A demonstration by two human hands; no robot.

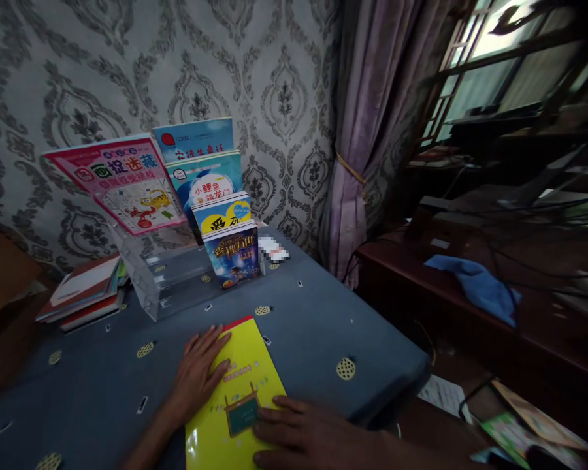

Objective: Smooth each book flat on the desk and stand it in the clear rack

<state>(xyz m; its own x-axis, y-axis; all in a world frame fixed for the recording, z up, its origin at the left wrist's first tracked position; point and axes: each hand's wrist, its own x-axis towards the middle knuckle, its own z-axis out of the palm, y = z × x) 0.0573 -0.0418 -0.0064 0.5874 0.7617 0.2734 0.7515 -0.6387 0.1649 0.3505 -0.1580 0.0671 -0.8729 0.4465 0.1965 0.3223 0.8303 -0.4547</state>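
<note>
A yellow book (245,385) with a small chalkboard picture and a red top edge lies flat on the cloth-covered table in front of me. My left hand (203,365) rests along its left edge, fingers stretched out on the cover. Across the lower right of the cover lies my right hand (298,431), palm down with fingers apart, slightly blurred. Beyond both hands, a clear acrylic stand (147,274) holds several upright books. Among them are a pink book (127,183) at the left and a dark blue book (232,254) at the front right.
A stack of books (85,290) lies left of the stand. The blue patterned tablecloth (313,346) ends at a rounded corner on the right. Past it stand a dark red desk (534,333) with a blue cloth (475,284) and a tied purple curtain (362,130). Papers (443,395) lie lower right.
</note>
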